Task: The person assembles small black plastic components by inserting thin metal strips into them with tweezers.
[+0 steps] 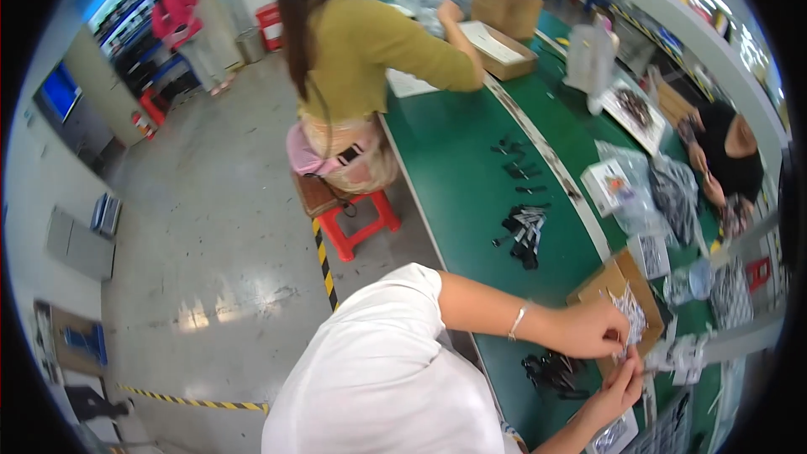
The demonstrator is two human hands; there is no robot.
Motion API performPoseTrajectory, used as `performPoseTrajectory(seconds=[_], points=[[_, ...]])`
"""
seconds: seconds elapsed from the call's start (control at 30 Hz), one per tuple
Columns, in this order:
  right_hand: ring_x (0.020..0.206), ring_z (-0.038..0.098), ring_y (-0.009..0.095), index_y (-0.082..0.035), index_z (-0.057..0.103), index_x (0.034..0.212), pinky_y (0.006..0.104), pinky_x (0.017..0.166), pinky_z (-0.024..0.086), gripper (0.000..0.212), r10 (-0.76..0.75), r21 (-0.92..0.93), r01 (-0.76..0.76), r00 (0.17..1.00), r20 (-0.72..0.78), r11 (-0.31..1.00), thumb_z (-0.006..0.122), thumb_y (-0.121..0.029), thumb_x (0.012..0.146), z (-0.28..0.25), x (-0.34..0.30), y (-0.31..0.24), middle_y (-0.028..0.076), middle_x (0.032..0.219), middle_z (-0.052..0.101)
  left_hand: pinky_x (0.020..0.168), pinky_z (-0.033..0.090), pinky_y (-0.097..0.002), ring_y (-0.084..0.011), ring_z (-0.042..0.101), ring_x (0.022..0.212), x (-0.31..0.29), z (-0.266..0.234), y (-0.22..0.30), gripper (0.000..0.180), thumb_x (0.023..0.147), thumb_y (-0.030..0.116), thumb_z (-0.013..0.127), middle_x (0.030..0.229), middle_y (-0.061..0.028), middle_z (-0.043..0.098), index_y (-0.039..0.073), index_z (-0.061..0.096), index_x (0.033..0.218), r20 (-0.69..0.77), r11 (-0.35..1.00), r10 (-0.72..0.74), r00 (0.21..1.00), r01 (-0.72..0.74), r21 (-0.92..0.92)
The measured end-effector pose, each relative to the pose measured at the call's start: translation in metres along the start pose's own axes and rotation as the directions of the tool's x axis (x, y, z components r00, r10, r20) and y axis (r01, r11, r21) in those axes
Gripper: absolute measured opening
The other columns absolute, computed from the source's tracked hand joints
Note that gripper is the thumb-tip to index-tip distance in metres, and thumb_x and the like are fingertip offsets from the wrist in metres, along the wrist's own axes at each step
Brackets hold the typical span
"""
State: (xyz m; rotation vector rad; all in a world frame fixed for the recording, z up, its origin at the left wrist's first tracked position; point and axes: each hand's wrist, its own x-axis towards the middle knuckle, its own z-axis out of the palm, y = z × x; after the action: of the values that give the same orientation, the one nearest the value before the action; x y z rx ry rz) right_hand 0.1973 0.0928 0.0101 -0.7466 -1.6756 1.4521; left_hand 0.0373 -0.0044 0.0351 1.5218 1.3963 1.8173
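Green table (454,168) bears black parts (551,372) near left hand (595,326).

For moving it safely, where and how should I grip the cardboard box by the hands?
Perhaps pinch the cardboard box by its upper rim, coming from the picture's top: the thin wall is exposed there, while the left hand and right hand crowd the lower side.

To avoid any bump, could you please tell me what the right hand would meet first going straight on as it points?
The right hand would probably meet the left hand first, though depth there is unclear; beyond lie white pieces in the cardboard box.
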Motion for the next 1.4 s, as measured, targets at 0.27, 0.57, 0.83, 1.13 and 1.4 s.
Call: performPoseTrajectory(seconds=[0.27, 0.57, 0.83, 1.13, 1.4], points=[[0.061, 0.054, 0.014, 0.001, 0.055, 0.092, 0.0246, 0.049, 0.042, 0.043, 0.045, 0.152, -0.043, 0.999, -0.005, 0.987, 0.033, -0.036, 0.1, 0.011, 0.02, -0.009, 0.009, 0.084, 0.055, 0.066, 0.051, -0.0217, -0.0082, 0.062, 0.079, -0.004, -0.022, -0.057, 0.007, 0.083, 0.0, 0.065, 0.088, -0.0084, 0.068, -0.002, 0.065, 0.089, -0.093, 0.949, -0.228, 0.969, 0.199, -0.245], [0.085, 0.066, 0.027, 0.006, 0.054, 0.097, 0.0339, 0.073, 0.056, 0.012, -0.274, 0.374, 0.243, 0.961, 0.03, 0.895, 0.053, 0.006, 0.085, 0.017, 0.016, -0.003, 0.021, 0.094, 0.061, 0.067, 0.053, -0.0266, -0.0205, 0.068, 0.076, 0.003, -0.014, -0.062, 0.012, 0.072, -0.006, 0.069, 0.086, -0.0129, 0.069, -0.003, 0.066, 0.084, -0.068, 0.994, 0.105, 0.992, -0.106, -0.013], [0.088, 0.065, 0.033, 0.008, 0.057, 0.097, 0.0373, 0.077, 0.055, 0.016, -0.498, 0.241, 0.456, 0.853, 0.155, 0.857, 0.049, 0.01, 0.082, 0.025, 0.007, 0.003, 0.026, 0.099, 0.061, 0.071, 0.053, -0.0282, -0.0232, 0.068, 0.081, -0.006, -0.011, -0.057, 0.016, 0.071, -0.009, 0.065, 0.088, -0.016, 0.069, -0.004, 0.065, 0.086, -0.039, 0.991, 0.108, 0.993, -0.111, -0.079], [0.09, 0.065, 0.036, 0.0, 0.047, 0.103, 0.0393, 0.073, 0.059, 0.011, -0.49, 0.14, 0.47, 0.828, 0.271, 0.872, 0.046, -0.007, 0.094, 0.018, 0.011, 0.0, 0.027, 0.101, 0.057, 0.082, 0.054, -0.0393, -0.0327, 0.064, 0.095, -0.005, -0.02, -0.055, 0.012, 0.084, -0.005, 0.057, 0.099, -0.0242, 0.064, -0.008, 0.058, 0.096, 0.107, 0.987, 0.16, 0.981, -0.156, -0.039], [0.089, 0.065, 0.036, -0.003, 0.046, 0.104, 0.0382, 0.073, 0.059, 0.011, -0.488, 0.033, 0.5, 0.826, 0.282, 0.865, 0.046, -0.009, 0.095, 0.02, 0.009, -0.003, 0.025, 0.101, 0.057, 0.082, 0.054, -0.0417, -0.0334, 0.064, 0.094, -0.004, -0.02, -0.054, 0.015, 0.081, -0.008, 0.057, 0.099, -0.0258, 0.063, -0.009, 0.057, 0.096, 0.109, 0.971, 0.218, 0.97, -0.227, 0.078]])
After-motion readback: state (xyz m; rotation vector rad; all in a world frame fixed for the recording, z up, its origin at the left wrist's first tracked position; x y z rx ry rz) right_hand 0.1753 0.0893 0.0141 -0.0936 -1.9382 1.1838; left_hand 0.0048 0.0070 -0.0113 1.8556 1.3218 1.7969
